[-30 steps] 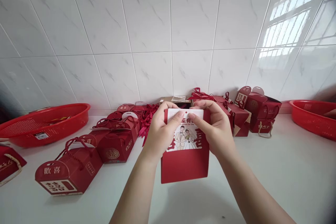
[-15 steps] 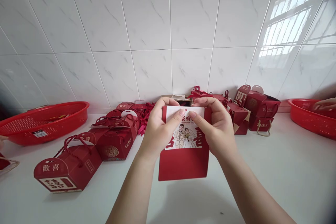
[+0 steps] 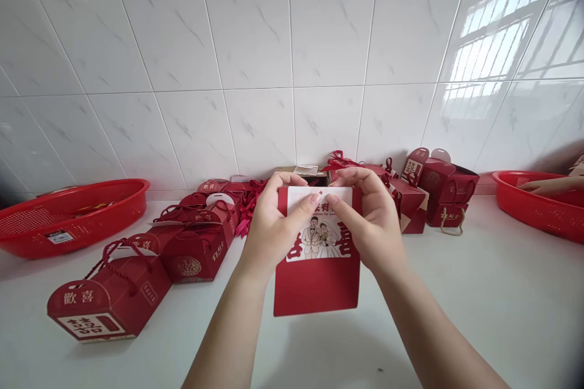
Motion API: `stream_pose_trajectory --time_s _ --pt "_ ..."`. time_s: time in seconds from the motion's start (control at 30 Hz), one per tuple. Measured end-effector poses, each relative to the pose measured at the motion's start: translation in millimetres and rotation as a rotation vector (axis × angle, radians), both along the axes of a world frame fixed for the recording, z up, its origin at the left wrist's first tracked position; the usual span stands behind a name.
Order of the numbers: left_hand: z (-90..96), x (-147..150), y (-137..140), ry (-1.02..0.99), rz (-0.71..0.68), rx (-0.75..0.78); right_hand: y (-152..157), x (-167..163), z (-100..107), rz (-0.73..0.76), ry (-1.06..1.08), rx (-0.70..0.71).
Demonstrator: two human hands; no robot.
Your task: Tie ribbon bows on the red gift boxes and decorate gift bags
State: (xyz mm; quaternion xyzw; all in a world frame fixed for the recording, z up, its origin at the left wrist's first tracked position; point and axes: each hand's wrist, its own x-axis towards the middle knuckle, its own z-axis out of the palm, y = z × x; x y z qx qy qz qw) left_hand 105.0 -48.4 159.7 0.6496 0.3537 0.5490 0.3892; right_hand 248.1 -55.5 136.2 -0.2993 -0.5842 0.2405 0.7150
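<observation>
Between both hands, above the counter, I hold a flat red card (image 3: 316, 289) upright. A white card (image 3: 322, 249), printed with a bride and groom and red characters, lies against its upper part. My left hand (image 3: 272, 222) grips the left side, fingers curled behind and thumb pressed on the white card near its top. On the right side my right hand (image 3: 373, 219) mirrors it, its thumb close to the other near a small hole. The backs of the cards are hidden.
Red gift boxes (image 3: 109, 292) with cord handles run back along the left; more boxes (image 3: 449, 185) stand at the right by the tiled wall. Red plastic baskets flank the counter, one left (image 3: 114, 213), one right (image 3: 524, 209) with another person's hand (image 3: 556, 186) reaching in.
My hands and the cards stay almost still while the view shifts slightly to the right. At the right, the other person's hand reaches further into the basket. A hand at the left edge is gone from view.
</observation>
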Motion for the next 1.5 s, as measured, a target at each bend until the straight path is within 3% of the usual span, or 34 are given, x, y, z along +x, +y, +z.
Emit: stream_pose_trajectory --time_s 0.97,1.17,1.33,1.43,1.5 --pt "2.6 0 -2 0.011 0.012 -0.022 2 1 0 0.052 -0.011 -0.031" --pt "-2.1 4 2 -0.120 -0.027 0.029 3 4 0 0.065 -0.036 -0.021" --pt "-3.1 4 5 -0.061 -0.026 -0.034 6 2 -2 0.059 -0.049 -0.023" --pt "1.9 -9 7 -0.123 0.050 -0.001 10 6 -1 0.139 -0.031 -0.037" --pt "7.7 -30 4 -0.222 0.221 0.039 15 13 0 0.142 -0.008 -0.028"
